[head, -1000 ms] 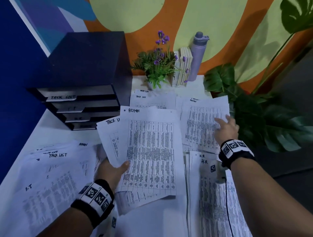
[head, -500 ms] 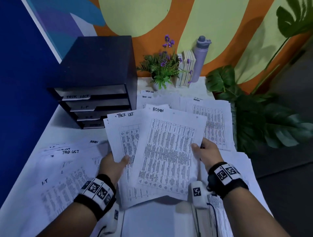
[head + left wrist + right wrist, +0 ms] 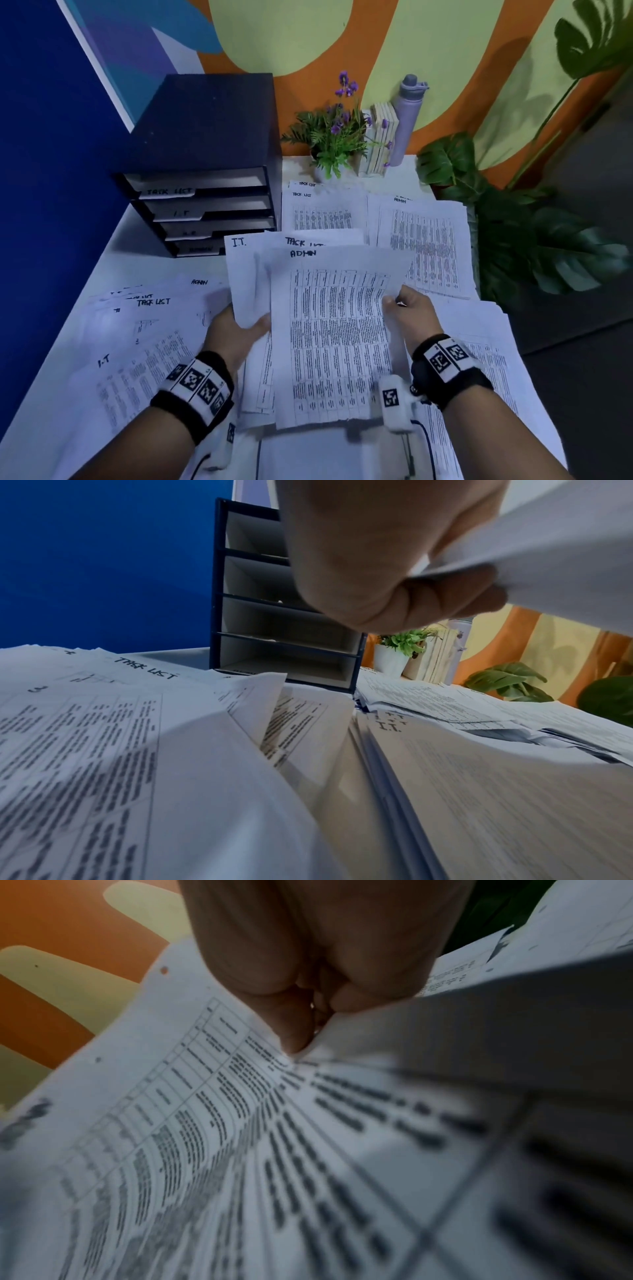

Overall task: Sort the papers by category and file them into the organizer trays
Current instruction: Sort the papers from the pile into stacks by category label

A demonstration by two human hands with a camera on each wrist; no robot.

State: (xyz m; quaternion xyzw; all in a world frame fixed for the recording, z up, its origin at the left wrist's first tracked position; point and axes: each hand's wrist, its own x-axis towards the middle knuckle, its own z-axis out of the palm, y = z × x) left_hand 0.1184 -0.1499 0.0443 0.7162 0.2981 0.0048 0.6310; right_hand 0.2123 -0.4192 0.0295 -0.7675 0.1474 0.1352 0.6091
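The ADMIN sheet [image 3: 337, 342] is pinched at 3 o'clock by the right hand [image 3: 412, 317], at 9 by the left hand [image 3: 236, 334] with other sheets. At 11, the organizer [image 3: 205, 154] trays hold papers.

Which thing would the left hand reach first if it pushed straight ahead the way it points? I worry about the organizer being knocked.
Probably the organizer: in the left wrist view it stands directly beyond the left hand, which grips the held papers. Depth is unclear.
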